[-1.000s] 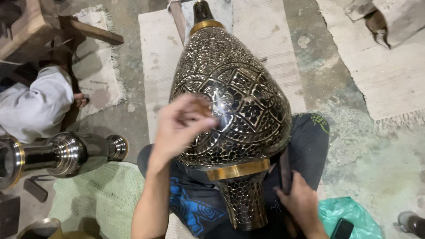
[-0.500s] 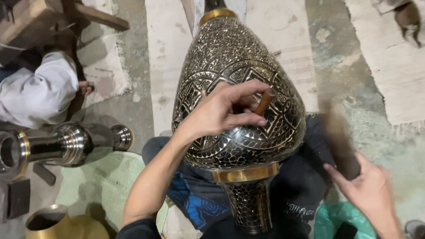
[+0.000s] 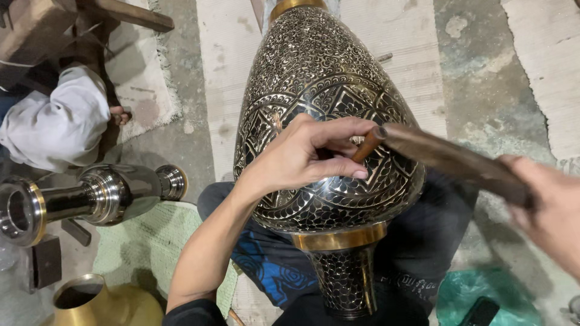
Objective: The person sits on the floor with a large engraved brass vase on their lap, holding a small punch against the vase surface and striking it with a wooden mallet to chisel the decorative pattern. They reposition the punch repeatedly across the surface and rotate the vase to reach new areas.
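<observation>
In the head view, the large engraved black-and-brass pear-shaped vase (image 3: 326,127) lies across the person's lap, the left hand (image 3: 305,158) pinching a small chisel (image 3: 367,145) against it, while the right hand (image 3: 553,208), empty half a second ago, now grips a wooden mallet (image 3: 453,162) swung onto the chisel head.

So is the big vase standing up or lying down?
Lying tilted. The vase leans across the person's lap, narrow gold-banded end toward them, body stretching away over the floor. The left hand rests on it.
</observation>
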